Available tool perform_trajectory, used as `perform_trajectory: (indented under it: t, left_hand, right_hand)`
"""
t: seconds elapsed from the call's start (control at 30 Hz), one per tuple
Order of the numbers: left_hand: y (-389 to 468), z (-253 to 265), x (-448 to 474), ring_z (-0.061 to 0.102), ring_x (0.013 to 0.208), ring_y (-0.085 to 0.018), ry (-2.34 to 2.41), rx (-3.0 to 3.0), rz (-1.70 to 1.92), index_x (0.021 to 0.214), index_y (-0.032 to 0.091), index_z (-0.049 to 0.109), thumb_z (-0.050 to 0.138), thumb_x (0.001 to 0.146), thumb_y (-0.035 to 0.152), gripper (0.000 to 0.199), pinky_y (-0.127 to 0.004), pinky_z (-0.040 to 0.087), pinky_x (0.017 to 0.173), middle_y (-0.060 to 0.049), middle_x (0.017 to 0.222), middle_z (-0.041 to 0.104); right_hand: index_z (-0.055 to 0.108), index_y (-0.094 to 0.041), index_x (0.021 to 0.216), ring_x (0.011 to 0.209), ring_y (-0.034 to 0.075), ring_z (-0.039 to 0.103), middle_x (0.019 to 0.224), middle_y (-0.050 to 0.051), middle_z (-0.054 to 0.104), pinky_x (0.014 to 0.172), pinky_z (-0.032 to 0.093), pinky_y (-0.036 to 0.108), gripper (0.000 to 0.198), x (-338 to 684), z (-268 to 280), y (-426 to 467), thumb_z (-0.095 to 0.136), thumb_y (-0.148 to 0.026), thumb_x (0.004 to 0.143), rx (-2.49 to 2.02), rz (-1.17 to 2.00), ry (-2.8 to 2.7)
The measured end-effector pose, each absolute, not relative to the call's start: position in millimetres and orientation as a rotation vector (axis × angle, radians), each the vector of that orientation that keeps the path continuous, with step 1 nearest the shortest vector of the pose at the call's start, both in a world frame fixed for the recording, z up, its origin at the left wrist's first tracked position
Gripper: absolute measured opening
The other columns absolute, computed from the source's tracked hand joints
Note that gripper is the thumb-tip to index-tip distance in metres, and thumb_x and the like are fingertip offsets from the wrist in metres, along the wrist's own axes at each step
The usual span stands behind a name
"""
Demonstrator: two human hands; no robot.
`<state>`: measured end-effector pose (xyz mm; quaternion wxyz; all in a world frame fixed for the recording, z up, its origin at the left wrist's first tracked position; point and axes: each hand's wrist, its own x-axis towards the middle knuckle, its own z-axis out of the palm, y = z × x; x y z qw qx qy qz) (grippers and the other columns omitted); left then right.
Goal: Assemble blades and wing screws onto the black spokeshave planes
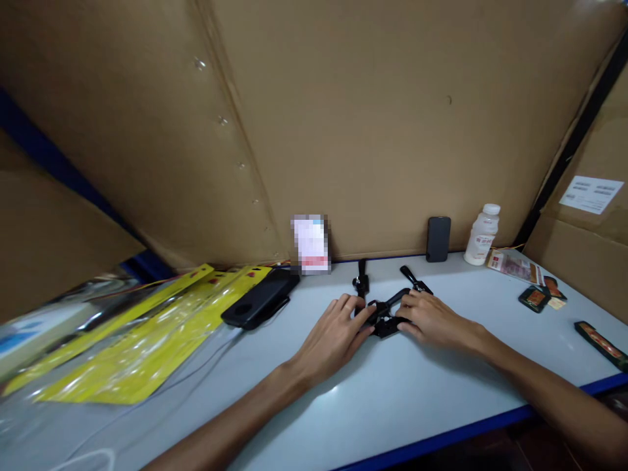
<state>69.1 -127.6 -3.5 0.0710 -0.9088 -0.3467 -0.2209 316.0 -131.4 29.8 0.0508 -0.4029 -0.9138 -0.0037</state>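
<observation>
Between my hands on the light tabletop lies a black spokeshave [394,299], its handle slanting up to the right and part of its body hidden by fingers. My left hand [336,328] is closed on its left side, thumb and fingers bent against the black metal. My right hand [436,319] has its fingers curled over the right side, touching the same dark parts. Just behind my left fingertips stands out a second black spokeshave [362,280] with a shiny screw. Another black spokeshave [415,278] lies beyond my right hand, partly covered by it.
Yellow-backed clear packages [147,347] and a black device [260,299] with a cable lie left. A blurred-out card [313,245], black phone-like slab [438,239] and white-capped bottle [482,235] stand along the cardboard wall [353,131]. Small food packets [534,298] lie right.
</observation>
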Motion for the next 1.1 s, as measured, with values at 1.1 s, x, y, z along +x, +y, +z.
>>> perform_trajectory:
  t: [1.1]
  left_hand:
    - [-152.9,16.4,82.2,0.069,0.059,-0.025,-1.220,-2.806,-0.103,0.079,0.014,0.072,0.050,0.094,0.015,0.027,-0.032,0.047,0.056,-0.012,0.064,0.070]
  right_hand:
    - [0.062,-0.017,0.098,0.077,0.023,0.065,0.092,0.007,0.066,0.061,0.039,0.032,0.019,289.5,15.7,-160.6,0.056,-0.034,0.101,-1.157,0.034,-2.844]
